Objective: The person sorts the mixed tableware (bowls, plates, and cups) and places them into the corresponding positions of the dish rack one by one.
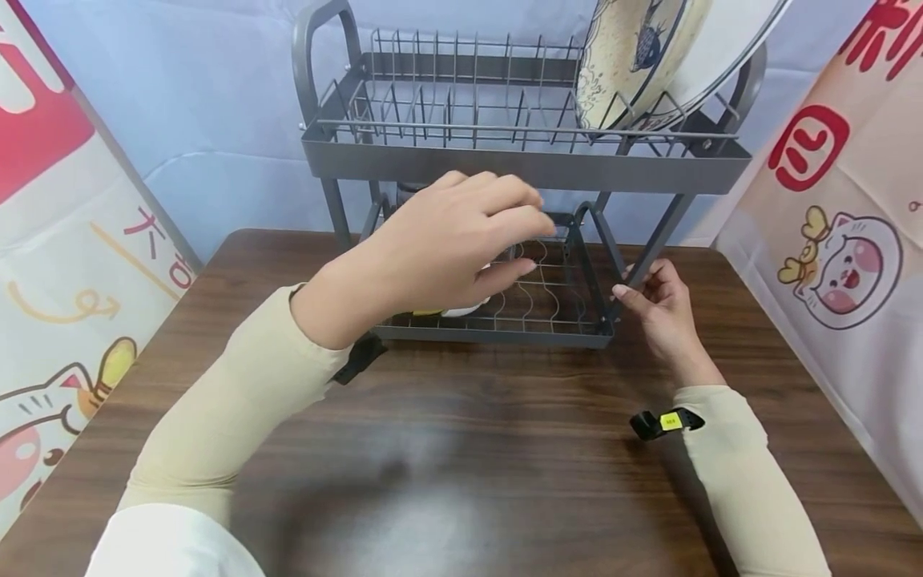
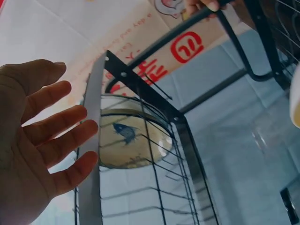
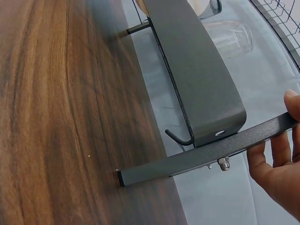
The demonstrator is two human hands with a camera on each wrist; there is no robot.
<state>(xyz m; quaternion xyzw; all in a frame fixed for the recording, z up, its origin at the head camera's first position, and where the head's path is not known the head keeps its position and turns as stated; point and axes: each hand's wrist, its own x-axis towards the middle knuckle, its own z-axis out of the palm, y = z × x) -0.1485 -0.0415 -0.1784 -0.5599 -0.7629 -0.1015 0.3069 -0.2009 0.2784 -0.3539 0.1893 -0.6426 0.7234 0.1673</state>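
A grey two-tier dish rack (image 1: 526, 167) stands on the wooden table. My left hand (image 1: 447, 240) is raised in front of it, fingers loosely extended and holding nothing. In the left wrist view its fingertips (image 2: 89, 161) overlap the upper tier's front rail. My right hand (image 1: 667, 308) grips the rack's front right leg (image 1: 659, 240), thumb on the near side. In the right wrist view the leg's foot (image 3: 123, 178) shows close over the tabletop. A cream plate with a blue fish (image 1: 627, 68) and a white plate (image 1: 724, 60) stand upright in the upper tier's right end.
The lower basket (image 1: 505, 336) has a wavy wire floor; my left hand hides part of it. It holds a clear glass (image 3: 229, 40) and a white piece (image 1: 465, 309), partly hidden. Printed cloth (image 1: 829, 200) hangs at both sides, pale blue cloth (image 1: 238, 104) behind.
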